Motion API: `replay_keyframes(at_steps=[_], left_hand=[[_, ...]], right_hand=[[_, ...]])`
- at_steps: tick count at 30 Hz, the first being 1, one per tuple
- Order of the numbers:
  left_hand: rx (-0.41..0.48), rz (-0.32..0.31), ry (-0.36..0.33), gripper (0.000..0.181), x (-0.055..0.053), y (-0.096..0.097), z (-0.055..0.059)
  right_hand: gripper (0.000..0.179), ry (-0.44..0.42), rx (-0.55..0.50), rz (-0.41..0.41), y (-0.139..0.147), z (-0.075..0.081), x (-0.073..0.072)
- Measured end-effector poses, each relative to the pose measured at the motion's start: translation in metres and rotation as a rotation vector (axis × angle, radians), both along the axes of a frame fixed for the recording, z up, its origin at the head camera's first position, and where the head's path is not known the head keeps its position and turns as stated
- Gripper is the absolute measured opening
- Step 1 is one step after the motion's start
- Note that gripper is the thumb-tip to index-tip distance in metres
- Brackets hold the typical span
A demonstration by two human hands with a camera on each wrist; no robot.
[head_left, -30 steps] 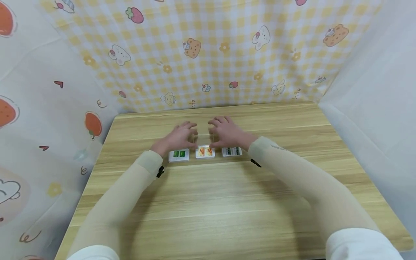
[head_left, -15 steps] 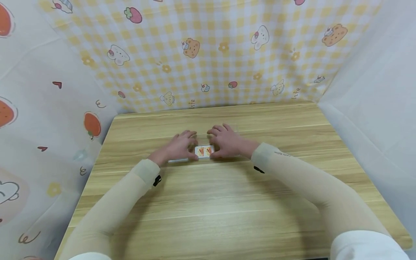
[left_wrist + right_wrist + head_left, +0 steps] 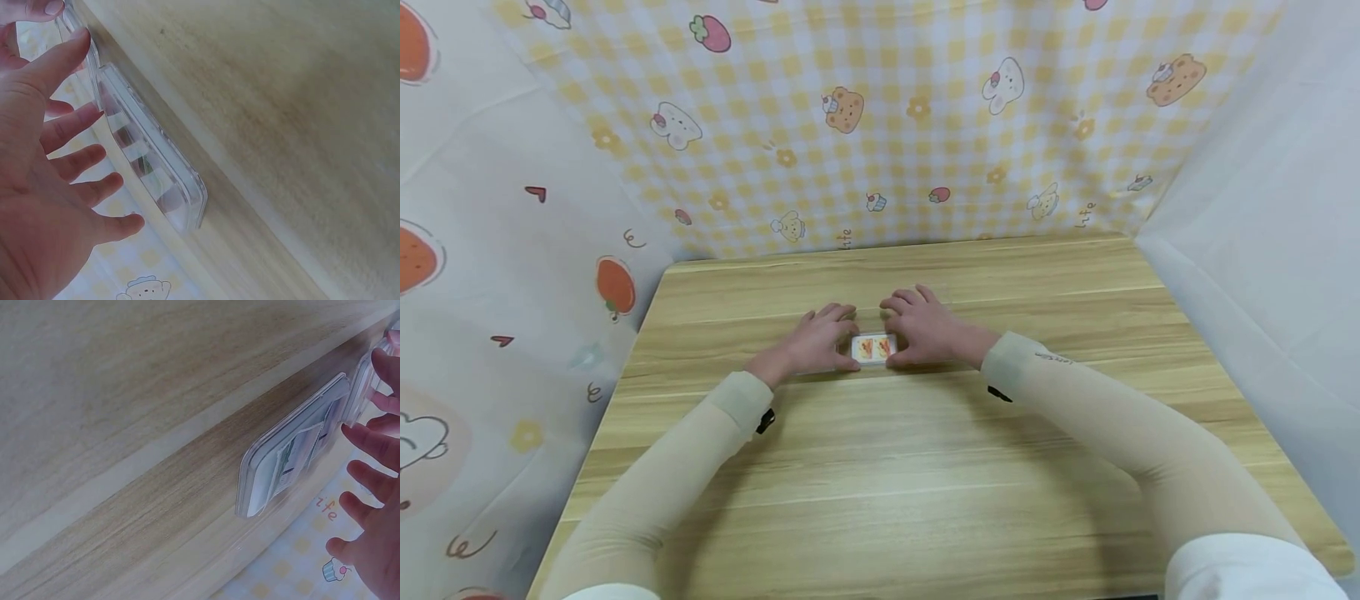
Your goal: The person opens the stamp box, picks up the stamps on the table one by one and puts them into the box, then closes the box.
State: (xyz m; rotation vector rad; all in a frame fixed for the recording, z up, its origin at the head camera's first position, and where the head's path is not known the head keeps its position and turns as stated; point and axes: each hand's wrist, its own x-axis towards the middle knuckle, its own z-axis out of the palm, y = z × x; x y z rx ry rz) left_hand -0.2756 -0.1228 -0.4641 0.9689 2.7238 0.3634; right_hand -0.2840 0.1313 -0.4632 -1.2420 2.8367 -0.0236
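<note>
A flat clear plastic case [image 3: 873, 349] with two orange pictures lies on the wooden table between the hands. At its left end, the left hand [image 3: 817, 342] holds it with the thumb at the near edge and the index finger toward the far edge. Mirroring this, the right hand [image 3: 925, 330] holds the right end, its other fingers spread. Under the left palm, hidden from the head view, a second clear case [image 3: 147, 153] shows in the left wrist view. A third clear case [image 3: 294, 447] appears beside the right hand in the right wrist view.
The wooden table [image 3: 880, 467] reaches back to a yellow checked cloth [image 3: 917, 142] with cartoon prints. White cloth walls stand at the left [image 3: 467, 350] and right [image 3: 1262, 250].
Both hands have come down and toward the person from above the row of cases. They now take the middle case by its two ends and cover the outer cases.
</note>
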Motion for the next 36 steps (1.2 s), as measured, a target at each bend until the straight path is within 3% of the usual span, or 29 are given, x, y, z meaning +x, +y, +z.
replay_keyframes(at_steps=[18, 36], left_hand=[[0.012, 0.047, -0.012, 0.065, 0.0004, 0.0037, -0.0017], [0.04, 0.072, -0.01, 0.064, 0.0018, 0.0067, -0.0036]], right_hand=[[0.061, 0.039, -0.008, -0.023, 0.001, -0.0035, 0.0045], [0.058, -0.009, -0.052, -0.02, 0.0002, -0.0053, 0.0053]])
